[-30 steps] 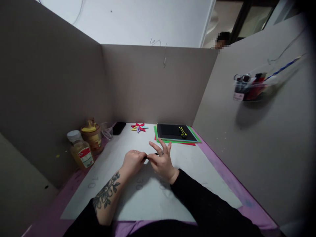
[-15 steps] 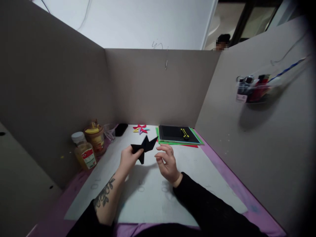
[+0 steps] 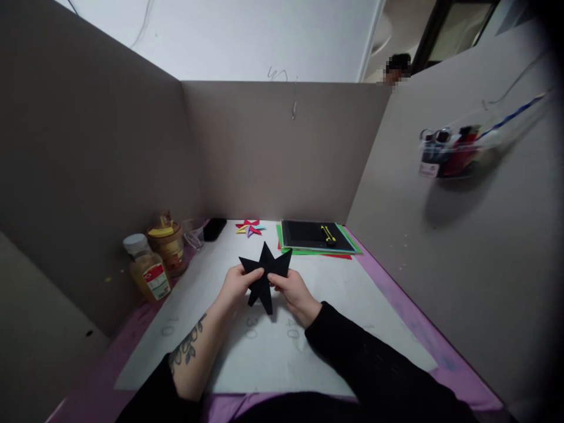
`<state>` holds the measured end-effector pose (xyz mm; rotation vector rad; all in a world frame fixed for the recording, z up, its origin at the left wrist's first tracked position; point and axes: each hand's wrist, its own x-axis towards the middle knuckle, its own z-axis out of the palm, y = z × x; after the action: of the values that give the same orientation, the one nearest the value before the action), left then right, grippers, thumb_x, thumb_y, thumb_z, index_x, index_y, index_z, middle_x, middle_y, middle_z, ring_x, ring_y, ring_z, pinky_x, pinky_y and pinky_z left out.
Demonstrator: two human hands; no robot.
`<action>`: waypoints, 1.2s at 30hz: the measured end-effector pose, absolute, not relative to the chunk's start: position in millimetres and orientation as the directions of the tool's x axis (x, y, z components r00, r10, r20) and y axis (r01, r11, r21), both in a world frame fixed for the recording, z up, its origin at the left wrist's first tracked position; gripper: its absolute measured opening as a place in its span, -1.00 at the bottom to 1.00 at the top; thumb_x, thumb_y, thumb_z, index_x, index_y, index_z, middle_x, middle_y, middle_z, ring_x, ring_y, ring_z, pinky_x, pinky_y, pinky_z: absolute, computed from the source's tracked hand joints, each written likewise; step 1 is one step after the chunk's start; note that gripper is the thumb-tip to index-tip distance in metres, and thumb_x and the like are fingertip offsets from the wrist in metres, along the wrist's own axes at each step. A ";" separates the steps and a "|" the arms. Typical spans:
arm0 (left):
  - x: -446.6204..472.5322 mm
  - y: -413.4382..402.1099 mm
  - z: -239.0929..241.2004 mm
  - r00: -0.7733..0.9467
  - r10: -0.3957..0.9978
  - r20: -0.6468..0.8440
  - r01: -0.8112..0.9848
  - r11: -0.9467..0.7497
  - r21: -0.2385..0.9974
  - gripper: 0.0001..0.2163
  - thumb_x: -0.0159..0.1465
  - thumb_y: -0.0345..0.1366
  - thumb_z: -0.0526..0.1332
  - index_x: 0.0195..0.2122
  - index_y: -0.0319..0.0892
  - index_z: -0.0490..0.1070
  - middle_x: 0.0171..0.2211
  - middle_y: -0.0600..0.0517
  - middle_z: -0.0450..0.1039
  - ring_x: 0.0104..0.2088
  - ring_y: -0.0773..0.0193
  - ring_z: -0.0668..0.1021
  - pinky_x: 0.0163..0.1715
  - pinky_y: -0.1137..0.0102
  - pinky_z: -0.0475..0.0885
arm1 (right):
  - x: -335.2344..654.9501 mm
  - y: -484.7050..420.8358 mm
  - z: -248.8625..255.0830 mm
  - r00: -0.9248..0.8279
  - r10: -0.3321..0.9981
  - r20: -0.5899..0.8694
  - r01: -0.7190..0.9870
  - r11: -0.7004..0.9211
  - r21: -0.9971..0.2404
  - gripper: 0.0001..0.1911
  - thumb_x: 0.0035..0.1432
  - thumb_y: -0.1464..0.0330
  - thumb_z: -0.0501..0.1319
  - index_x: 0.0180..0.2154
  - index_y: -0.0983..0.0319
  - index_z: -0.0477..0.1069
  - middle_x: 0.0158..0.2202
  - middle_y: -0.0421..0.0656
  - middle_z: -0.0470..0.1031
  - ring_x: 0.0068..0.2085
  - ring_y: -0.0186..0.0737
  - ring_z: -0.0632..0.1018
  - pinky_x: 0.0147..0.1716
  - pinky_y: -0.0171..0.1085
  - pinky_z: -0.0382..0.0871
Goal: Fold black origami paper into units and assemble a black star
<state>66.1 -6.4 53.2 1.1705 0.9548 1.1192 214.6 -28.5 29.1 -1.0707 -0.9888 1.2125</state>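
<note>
A black folded paper star (image 3: 266,258) with several points is held up above the white sheet (image 3: 343,352) on the table. My left hand (image 3: 238,283) grips it from the left, thumb lying across the front near the middle. From the other side my right hand (image 3: 296,292) pinches it, its thumb close to the left one. Fingers behind the paper are mostly hidden. Farther back lies a multicoloured paper star (image 3: 249,228).
Black sheets (image 3: 304,235) with a yellow-and-black cutter (image 3: 328,235) rest on coloured paper at the back right. Along the left stand a glue bottle (image 3: 150,273), a brown cup (image 3: 170,247), a clear cup (image 3: 192,235) and a phone (image 3: 215,229). A clear holder (image 3: 449,155) hangs on the right wall.
My right hand has moved from beside the black star to grip it. The star has turned to face me more flatly and come slightly lower.
</note>
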 end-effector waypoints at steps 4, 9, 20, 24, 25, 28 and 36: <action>67.6 -7.5 52.6 0.240 0.969 -0.059 -0.157 0.099 0.983 -0.74 -0.09 -0.24 0.40 -0.43 -0.31 0.48 -0.48 -0.06 0.54 -0.49 0.22 0.53 -0.46 0.40 0.38 | 212.0 -29.7 26.8 0.100 0.995 0.004 -0.233 0.027 -0.972 -0.79 -0.20 0.31 0.34 -0.49 0.30 0.44 -0.59 -0.24 0.40 -0.54 -0.34 0.35 -0.52 -0.33 0.17; 56.4 5.2 49.2 0.147 0.987 -0.060 -0.087 0.074 0.993 -0.69 -0.05 -0.11 0.35 -0.45 -0.27 0.46 -0.52 0.00 0.51 -0.51 0.30 0.50 -0.52 0.47 0.29 | 214.5 -26.4 26.9 0.122 0.992 0.014 -0.247 0.044 -0.968 -0.85 -0.25 0.39 0.32 -0.57 0.30 0.38 -0.65 -0.29 0.33 -0.59 -0.39 0.27 -0.57 -0.35 0.10; 49.9 10.3 52.3 0.059 0.997 -0.046 -0.165 0.055 0.985 -0.49 -0.01 0.02 0.32 -0.10 -0.16 0.38 -0.18 -0.10 0.54 -0.25 0.20 0.57 -0.40 0.44 0.36 | 221.4 -16.6 13.0 0.144 0.990 -0.007 -0.325 0.040 -0.945 -0.77 -0.25 0.33 0.37 -0.49 0.32 0.43 -0.59 -0.23 0.42 -0.57 -0.36 0.33 -0.54 -0.33 0.18; 68.9 -4.2 47.8 0.284 0.956 -0.070 -0.174 0.123 0.977 -0.56 -0.13 -0.14 0.44 -0.27 -0.27 0.45 -0.38 -0.08 0.56 -0.39 0.16 0.58 -0.39 0.36 0.41 | 221.4 -18.2 14.4 0.132 0.991 0.016 -0.302 0.056 -0.952 -0.77 -0.23 0.33 0.37 -0.49 0.31 0.42 -0.59 -0.24 0.41 -0.55 -0.37 0.32 -0.54 -0.35 0.15; 70.8 -5.0 46.5 0.280 0.958 -0.068 -0.183 0.123 0.975 -0.60 -0.14 -0.17 0.44 -0.33 -0.29 0.47 -0.41 -0.08 0.56 -0.42 0.17 0.57 -0.38 0.35 0.42 | 221.4 -19.0 15.3 0.116 0.993 0.011 -0.297 0.045 -0.954 -0.77 -0.22 0.32 0.37 -0.49 0.31 0.42 -0.59 -0.24 0.40 -0.55 -0.36 0.32 -0.55 -0.35 0.14; 69.8 -1.8 43.3 0.216 0.976 -0.041 -0.188 0.083 0.979 -0.66 -0.15 -0.22 0.44 -0.39 -0.31 0.50 -0.45 -0.07 0.56 -0.47 0.20 0.56 -0.40 0.36 0.42 | 221.4 -20.4 18.7 0.087 0.996 -0.032 -0.319 -0.003 -0.948 -0.72 -0.19 0.27 0.37 -0.41 0.30 0.44 -0.52 -0.20 0.45 -0.50 -0.33 0.38 -0.52 -0.35 0.16; 65.7 2.2 40.9 0.225 0.974 0.000 -0.150 0.035 0.988 -0.71 -0.16 -0.27 0.44 -0.42 -0.31 0.51 -0.46 -0.06 0.57 -0.48 0.21 0.55 -0.42 0.39 0.41 | 212.2 -16.3 23.4 0.172 0.973 -0.151 -0.406 -0.070 -0.911 -0.63 -0.30 0.29 0.41 -0.36 0.29 0.46 -0.47 -0.19 0.50 -0.47 -0.30 0.43 -0.51 -0.35 0.20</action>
<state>65.7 2.2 40.9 1.1829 0.9407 1.0985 212.2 -16.3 23.4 -1.0698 -0.7075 1.3066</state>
